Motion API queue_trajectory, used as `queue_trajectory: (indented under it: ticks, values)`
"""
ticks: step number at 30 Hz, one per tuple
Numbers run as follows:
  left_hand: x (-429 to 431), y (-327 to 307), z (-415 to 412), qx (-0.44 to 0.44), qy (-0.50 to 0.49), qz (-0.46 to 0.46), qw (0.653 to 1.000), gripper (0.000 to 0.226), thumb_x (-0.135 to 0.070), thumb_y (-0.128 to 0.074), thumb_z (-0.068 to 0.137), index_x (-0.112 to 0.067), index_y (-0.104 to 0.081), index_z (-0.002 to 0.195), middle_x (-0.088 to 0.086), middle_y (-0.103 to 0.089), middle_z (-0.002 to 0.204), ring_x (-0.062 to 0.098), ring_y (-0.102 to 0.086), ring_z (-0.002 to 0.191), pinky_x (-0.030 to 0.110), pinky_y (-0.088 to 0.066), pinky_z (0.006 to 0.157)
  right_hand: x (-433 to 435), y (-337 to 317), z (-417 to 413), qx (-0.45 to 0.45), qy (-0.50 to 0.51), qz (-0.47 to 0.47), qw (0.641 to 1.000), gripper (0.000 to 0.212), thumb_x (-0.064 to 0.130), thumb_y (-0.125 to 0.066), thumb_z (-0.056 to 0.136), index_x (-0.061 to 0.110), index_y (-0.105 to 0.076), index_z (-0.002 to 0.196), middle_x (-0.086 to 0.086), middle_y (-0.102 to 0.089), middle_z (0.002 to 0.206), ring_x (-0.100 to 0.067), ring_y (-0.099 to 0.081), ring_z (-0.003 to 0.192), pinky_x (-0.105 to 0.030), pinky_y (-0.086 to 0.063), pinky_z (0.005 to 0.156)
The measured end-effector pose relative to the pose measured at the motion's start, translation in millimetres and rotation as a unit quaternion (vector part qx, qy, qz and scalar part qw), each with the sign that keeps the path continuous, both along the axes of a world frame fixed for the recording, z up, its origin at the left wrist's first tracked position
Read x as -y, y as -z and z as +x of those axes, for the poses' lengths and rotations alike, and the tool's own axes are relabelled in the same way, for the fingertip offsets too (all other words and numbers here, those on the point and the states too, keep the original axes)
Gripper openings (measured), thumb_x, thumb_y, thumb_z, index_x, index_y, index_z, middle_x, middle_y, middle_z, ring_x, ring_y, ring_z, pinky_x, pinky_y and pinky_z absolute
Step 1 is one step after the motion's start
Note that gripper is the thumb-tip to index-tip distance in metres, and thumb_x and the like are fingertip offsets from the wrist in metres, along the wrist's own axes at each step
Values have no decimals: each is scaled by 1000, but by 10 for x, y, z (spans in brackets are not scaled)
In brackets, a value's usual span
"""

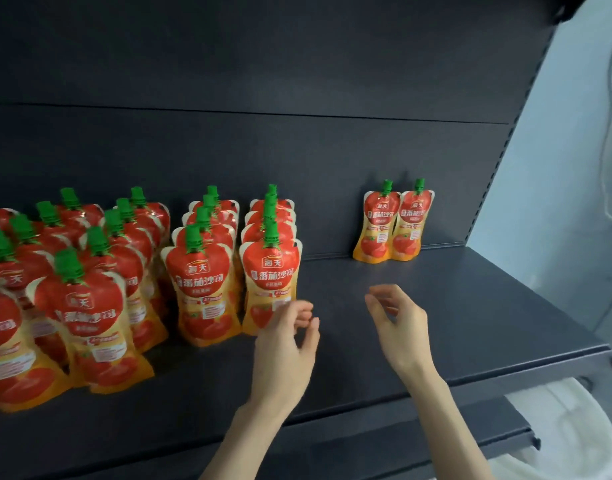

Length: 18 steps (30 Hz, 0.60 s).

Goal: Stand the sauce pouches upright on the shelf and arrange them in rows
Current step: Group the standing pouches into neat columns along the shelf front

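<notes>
Two bare arms reach up from the bottom of the frame: the left hand (288, 336) has loosely curled fingers touching, or nearly touching, the front sauce pouch (270, 285) in the middle row and grips nothing, while the right hand (398, 320) hangs half open and empty over the bare dark shelf (471, 306). To do this step well, I think each hand should hold a pouch low, press its bottom flat, and line it up behind the green caps, filling the gap toward the two pouches (393, 223) standing at the back right. Pouches at the far left are cut off, the fingers are blurry, and something white at the lower right is too unclear to name.
</notes>
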State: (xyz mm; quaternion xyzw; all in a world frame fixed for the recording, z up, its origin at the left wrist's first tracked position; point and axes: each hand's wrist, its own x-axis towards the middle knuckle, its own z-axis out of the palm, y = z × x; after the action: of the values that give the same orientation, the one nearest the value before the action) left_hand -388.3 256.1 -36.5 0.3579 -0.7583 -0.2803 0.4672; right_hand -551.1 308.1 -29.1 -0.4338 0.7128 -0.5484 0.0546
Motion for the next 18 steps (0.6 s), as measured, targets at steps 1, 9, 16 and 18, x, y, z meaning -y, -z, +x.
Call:
queue_trajectory:
  ticks: [1,9,16,18]
  values:
    - [20,-14,-177,-2,10,2,1000,14,-16,-63,86,-19,-60,99,-12,-61,90,1,-60,87,20,-51,75,11,-36,-143,0,4,-6,1000,10,17,-58,91,17,-64,99,6,-67,95,-2,-60,89,-8,-42,74]
    - [550,-21,-1775,-26,-22,75,997,32,-19,-63,86,-15,-54,116,-4,-57,111,9,-56,97,32,-51,85,414,-231,-1490,-10,-41,-7,999,8,16,-58,91,21,-64,95,8,-67,92,2,-60,86,-3,-43,69]
    - [1039,38,-2618,-46,-119,139,982,69,-34,-65,84,-11,-32,139,7,-39,140,18,-44,125,32,-42,98,875,-135,-2474,1,-62,30,998,30,27,-59,91,17,-52,118,2,-53,118,-16,-53,110,-32,-48,90]
    - [1140,70,-2729,-43,-122,153,980,73,-40,-65,82,-11,-31,140,7,-39,141,20,-42,128,34,-41,100,979,-83,-2613,27,-76,42,996,42,30,-60,90,15,-44,126,3,-49,125,-16,-48,119,-37,-45,98]
